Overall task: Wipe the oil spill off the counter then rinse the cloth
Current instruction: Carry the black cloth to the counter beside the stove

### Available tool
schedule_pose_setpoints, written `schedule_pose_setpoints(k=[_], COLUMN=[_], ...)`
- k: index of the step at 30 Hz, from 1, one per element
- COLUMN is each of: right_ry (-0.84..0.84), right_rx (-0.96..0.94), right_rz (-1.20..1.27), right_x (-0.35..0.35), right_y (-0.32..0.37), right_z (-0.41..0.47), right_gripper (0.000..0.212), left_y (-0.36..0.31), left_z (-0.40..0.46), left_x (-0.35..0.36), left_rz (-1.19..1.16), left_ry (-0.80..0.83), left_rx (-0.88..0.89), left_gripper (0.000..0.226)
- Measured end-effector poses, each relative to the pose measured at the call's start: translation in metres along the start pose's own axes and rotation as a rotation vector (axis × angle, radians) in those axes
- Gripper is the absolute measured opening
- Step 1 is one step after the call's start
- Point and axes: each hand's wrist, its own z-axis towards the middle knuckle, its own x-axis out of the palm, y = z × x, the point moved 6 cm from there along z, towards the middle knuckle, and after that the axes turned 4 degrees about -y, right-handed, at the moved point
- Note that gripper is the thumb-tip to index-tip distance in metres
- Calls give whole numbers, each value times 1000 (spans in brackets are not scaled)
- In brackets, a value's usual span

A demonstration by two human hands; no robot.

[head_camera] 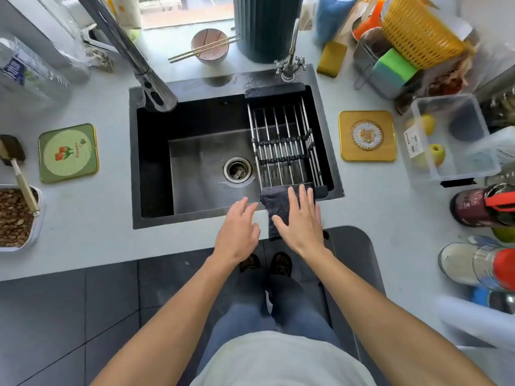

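A person stands at a kitchen counter (97, 218), seen from above, both bare hands reaching forward. The right hand (299, 218) lies flat on a dark cloth (276, 203), fingers straight and slightly spread, pressing rather than pinching. The cloth is draped over the sink's (200, 162) front edge, directly under those fingers, its far end touching the drying rack (284, 146) just beyond the fingertips. The left hand (237, 232) hovers beside it over the counter edge, fingers relaxed, a little apart, holding nothing. No oil spill is visible, so which step this is cannot be told for sure; it looks like the cloth being laid down or picked up. If rinsing is next, the cloth must go under the big faucet (156, 93), far left of the fingertips. Counted: one cloth, one sink, two taps, two coasters, one bowl with chopsticks.
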Motion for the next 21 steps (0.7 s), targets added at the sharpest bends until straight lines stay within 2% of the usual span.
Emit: schedule_pose_setpoints(k=[4, 8, 16, 19, 21], right_ry=[25, 5, -70, -62, -60], right_rx=[-11, -31, -55, -57, -49], right_rz=[-140, -190, -196, -72, 99], right_x=[27, 46, 48, 38, 26], right_y=[3, -5, -6, -5, -9], right_z=[12, 13, 15, 16, 14], right_gripper=[102, 101, 76, 70, 61], left_y=[8, 18, 28, 24, 16], left_z=[6, -1, -4, -2, -3], left_x=[28, 51, 63, 56, 47], left_rz=[219, 279, 318, 289, 246], left_ry=[43, 25, 21, 67, 79], left_rx=[64, 106, 127, 111, 109], left_gripper=[70, 69, 72, 73, 67])
